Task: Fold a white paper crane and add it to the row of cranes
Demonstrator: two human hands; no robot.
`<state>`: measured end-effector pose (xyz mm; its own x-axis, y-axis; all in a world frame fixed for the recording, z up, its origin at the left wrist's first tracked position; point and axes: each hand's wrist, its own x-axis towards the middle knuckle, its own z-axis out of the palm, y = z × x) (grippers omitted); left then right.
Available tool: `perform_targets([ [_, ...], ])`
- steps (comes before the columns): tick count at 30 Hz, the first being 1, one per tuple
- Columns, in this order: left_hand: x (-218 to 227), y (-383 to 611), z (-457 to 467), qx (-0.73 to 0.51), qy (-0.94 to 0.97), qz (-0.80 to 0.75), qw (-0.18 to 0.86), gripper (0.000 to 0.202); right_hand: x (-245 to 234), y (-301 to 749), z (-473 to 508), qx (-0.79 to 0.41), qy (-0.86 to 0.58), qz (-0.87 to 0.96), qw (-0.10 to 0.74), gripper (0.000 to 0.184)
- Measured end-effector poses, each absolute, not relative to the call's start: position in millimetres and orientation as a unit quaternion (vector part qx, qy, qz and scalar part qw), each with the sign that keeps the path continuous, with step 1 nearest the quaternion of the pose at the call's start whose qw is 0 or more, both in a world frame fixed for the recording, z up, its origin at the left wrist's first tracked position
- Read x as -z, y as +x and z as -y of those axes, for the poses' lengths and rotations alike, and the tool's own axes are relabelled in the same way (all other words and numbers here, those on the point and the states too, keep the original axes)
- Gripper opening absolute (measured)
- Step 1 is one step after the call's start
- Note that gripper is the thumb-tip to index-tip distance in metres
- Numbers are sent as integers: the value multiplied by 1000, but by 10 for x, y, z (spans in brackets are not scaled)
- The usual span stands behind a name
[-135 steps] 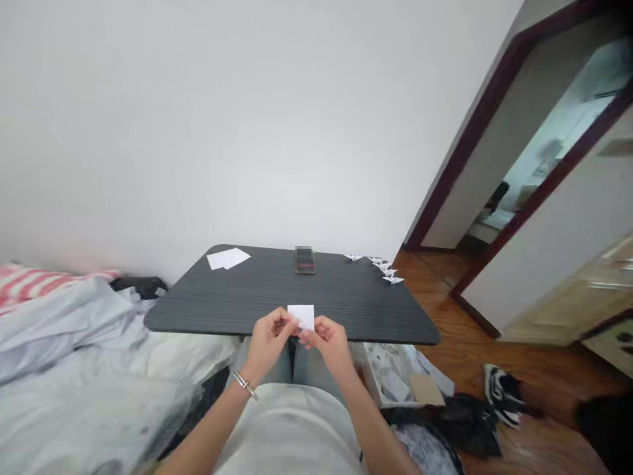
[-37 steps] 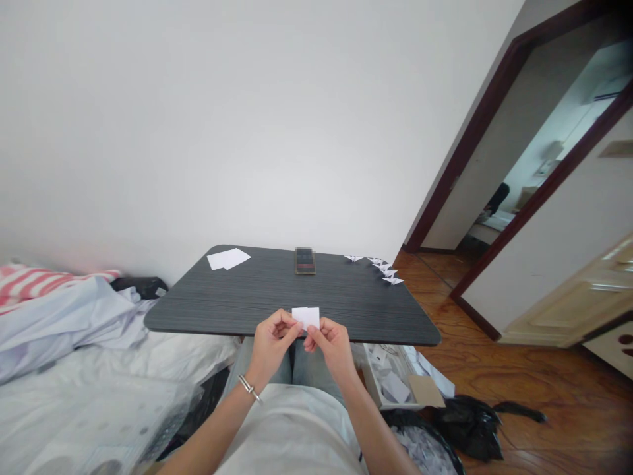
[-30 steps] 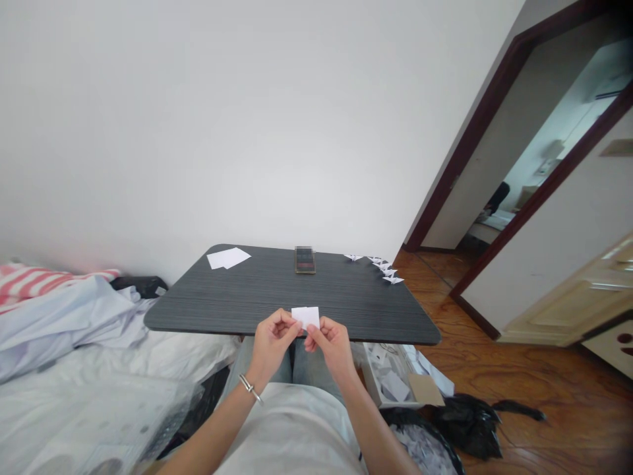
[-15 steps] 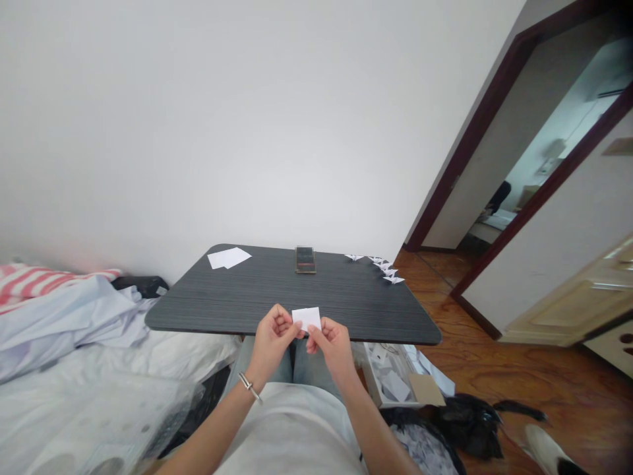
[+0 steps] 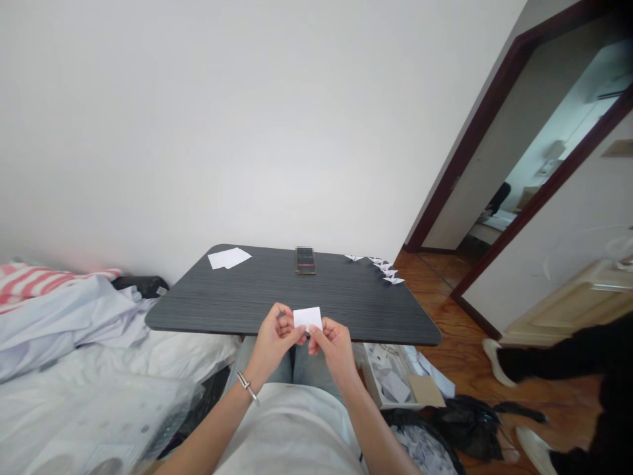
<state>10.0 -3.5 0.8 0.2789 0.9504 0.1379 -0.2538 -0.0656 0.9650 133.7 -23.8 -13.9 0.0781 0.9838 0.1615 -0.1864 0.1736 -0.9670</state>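
Observation:
A small folded piece of white paper point(image 5: 307, 317) is pinched between both my hands at the near edge of the dark table point(image 5: 257, 290). My left hand point(image 5: 277, 333) grips its lower left side, thumb in front and fingers curled behind. On the lower right, my right hand point(image 5: 330, 340) holds it the same way. The thumbs nearly meet at the bottom of the paper. Flat white sheets point(image 5: 229, 258) lie overlapping at the table's far left. Several folded white paper figures point(image 5: 386, 268) with pointed ends stand along the far right.
A phone point(image 5: 305, 260) lies at the table's back middle, near the wall. Below the right side are an open box point(image 5: 388, 379) with papers and a black bag point(image 5: 467, 425). Bedding point(image 5: 99, 369) is on the left. Another person's legs point(image 5: 568, 353) are at the right.
A person in dark trousers has stepped into view at the right. The folded paper has shifted very slightly to the right in my hands; both hands keep their pinch.

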Motion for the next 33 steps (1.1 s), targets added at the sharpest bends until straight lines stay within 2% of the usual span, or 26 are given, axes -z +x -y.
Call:
perform_targets([
  [8,-7,93,32,-493,547,-338,586,35,141,1343,235,-487,-422,482,593,28],
  [19,-108,36,51,-467,517,-307,648,31,140,1383,225,-490,-423,476,595,26],
  [33,-107,-53,26,-435,530,-303,662,34,121,1404,230,-488,-427,491,582,27],
])
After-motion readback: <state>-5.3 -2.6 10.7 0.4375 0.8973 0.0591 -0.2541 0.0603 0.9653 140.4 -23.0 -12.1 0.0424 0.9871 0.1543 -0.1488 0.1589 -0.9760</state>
